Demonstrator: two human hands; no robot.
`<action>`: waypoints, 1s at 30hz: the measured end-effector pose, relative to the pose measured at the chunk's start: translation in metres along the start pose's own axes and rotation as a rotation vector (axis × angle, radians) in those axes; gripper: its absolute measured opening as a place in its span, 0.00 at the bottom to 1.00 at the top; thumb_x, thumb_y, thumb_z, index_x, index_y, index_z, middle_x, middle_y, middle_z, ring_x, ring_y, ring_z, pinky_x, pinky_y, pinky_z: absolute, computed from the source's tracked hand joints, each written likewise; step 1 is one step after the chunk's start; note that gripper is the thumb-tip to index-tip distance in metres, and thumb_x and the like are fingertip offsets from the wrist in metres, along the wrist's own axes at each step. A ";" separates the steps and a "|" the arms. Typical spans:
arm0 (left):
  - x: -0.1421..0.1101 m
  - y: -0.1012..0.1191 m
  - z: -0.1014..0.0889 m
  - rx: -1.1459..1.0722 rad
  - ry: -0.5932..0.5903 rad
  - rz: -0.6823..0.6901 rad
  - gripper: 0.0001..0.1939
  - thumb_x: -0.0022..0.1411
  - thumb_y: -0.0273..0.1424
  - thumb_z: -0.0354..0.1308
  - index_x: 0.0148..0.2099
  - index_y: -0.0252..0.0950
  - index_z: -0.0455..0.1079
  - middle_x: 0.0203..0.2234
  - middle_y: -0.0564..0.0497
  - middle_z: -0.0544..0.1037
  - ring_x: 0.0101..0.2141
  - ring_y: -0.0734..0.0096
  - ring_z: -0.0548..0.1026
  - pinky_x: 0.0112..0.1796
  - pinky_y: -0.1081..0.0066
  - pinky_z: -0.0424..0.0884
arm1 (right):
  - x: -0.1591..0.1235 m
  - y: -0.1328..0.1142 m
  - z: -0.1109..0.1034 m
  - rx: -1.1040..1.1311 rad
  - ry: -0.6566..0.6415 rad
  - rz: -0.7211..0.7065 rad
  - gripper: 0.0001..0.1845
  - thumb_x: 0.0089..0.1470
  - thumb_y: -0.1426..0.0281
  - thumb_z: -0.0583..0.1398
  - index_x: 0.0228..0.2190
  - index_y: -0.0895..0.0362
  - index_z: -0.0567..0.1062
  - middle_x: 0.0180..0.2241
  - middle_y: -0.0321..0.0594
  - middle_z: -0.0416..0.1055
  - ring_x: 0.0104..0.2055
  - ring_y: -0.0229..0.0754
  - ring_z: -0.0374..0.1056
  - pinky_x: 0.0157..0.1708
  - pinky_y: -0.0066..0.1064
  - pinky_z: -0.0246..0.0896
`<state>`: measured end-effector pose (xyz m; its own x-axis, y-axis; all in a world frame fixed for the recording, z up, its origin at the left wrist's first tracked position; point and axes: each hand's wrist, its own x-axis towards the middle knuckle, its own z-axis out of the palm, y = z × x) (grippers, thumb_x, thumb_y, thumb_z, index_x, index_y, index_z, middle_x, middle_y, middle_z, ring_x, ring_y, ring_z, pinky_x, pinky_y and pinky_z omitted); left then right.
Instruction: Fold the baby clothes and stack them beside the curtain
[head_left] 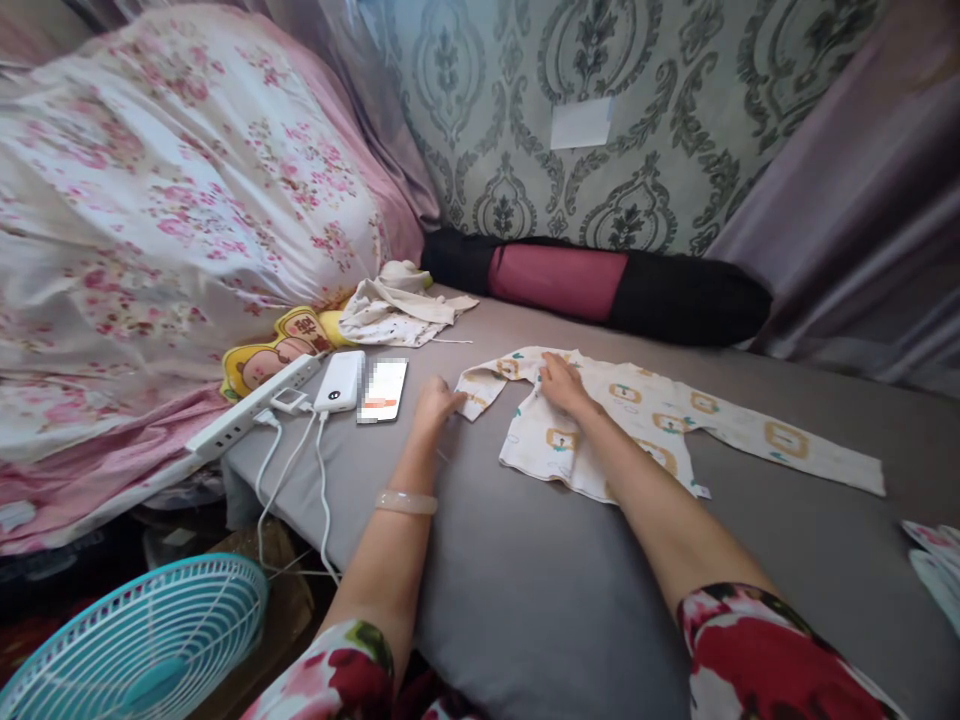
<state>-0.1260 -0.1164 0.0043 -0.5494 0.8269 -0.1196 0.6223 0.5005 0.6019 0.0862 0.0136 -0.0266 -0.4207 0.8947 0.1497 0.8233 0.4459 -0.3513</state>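
Note:
A small white long-sleeved shirt [600,400] with yellow and green prints lies spread on the grey bed sheet [495,570]. Its right-hand sleeve stretches out straight, while the left-hand sleeve bends down toward me. My left hand [437,402] is closed on the cuff of that bent sleeve, thumb and fingers pinched together. On the shirt's upper left part, near the shoulder, rests my right hand [562,385]. Its fingers are bent and drawn together on the cloth; the fingertips are partly hidden.
Left of the shirt lie a phone [383,390], a white power bank [341,381] and a power strip [255,405] with cables. Crumpled clothes [401,312] sit behind them. A long black-and-maroon bolster [559,282] lines the wall. A turquoise fan [142,640] stands at lower left.

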 end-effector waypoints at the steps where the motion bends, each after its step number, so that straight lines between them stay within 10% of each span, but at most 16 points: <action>1: 0.001 0.002 0.000 -0.025 -0.038 -0.031 0.10 0.51 0.34 0.63 0.32 0.35 0.67 0.25 0.47 0.75 0.33 0.60 0.75 0.31 0.70 0.67 | 0.004 -0.005 0.004 0.021 0.005 -0.009 0.26 0.62 0.71 0.44 0.59 0.60 0.62 0.61 0.47 0.60 0.63 0.44 0.53 0.62 0.38 0.47; 9: 0.015 0.015 -0.002 -0.044 -0.158 -0.058 0.09 0.48 0.29 0.65 0.32 0.36 0.68 0.24 0.50 0.75 0.31 0.63 0.75 0.31 0.70 0.66 | 0.018 -0.014 0.028 0.106 0.058 0.063 0.26 0.63 0.73 0.42 0.58 0.62 0.64 0.60 0.46 0.63 0.61 0.39 0.58 0.60 0.30 0.49; 24: 0.023 0.041 0.004 0.009 0.319 0.491 0.11 0.55 0.19 0.49 0.38 0.35 0.66 0.37 0.45 0.74 0.42 0.66 0.71 0.45 0.70 0.65 | 0.011 -0.013 0.033 0.102 0.141 0.056 0.25 0.62 0.73 0.43 0.58 0.61 0.65 0.58 0.45 0.65 0.60 0.42 0.60 0.60 0.32 0.51; 30: 0.026 0.031 0.021 -0.144 0.366 0.448 0.11 0.62 0.23 0.45 0.40 0.36 0.68 0.39 0.45 0.74 0.44 0.64 0.71 0.48 0.65 0.66 | 0.010 -0.015 0.032 0.090 0.147 0.039 0.24 0.63 0.72 0.44 0.57 0.62 0.65 0.58 0.45 0.65 0.59 0.42 0.60 0.60 0.31 0.50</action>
<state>-0.1096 -0.0737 0.0036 -0.4235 0.7946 0.4351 0.7698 0.0625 0.6352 0.0576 0.0149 -0.0494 -0.3231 0.9083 0.2656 0.7975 0.4124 -0.4403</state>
